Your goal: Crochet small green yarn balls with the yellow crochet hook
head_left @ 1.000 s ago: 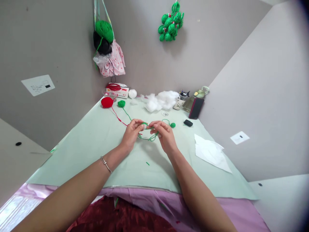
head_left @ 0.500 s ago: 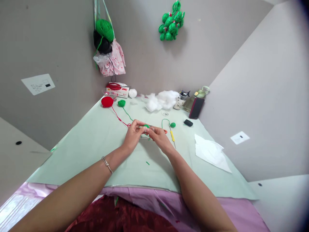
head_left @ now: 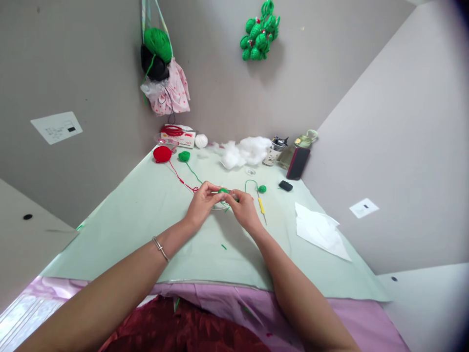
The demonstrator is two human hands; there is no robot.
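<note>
My left hand (head_left: 202,203) is closed, its fingertips pinching a small green crochet piece (head_left: 223,190). Close against it, my right hand (head_left: 242,205) is also closed, thumb and fingers pressed on the same piece from the right. Part of the piece is hidden by my fingers, and whether a hook or needle sits in the right hand cannot be made out. Below the hands the rim of a small white dish (head_left: 220,209) shows, with bits of green yarn by it. To the right lie a yellow-handled crochet hook (head_left: 261,205) and a small green crochet ball (head_left: 262,188).
Red yarn (head_left: 162,154) and green yarn (head_left: 184,156) trail strands toward my hands. Behind are white stuffing (head_left: 245,152), a pen cup (head_left: 271,154), a bottle (head_left: 287,157) and a leaning phone (head_left: 298,164). White paper (head_left: 320,230) and a black case (head_left: 286,186) lie right.
My right fingers have shifted slightly around the green crochet piece, and more of it shows between the hands. The things on the table have stayed put.
</note>
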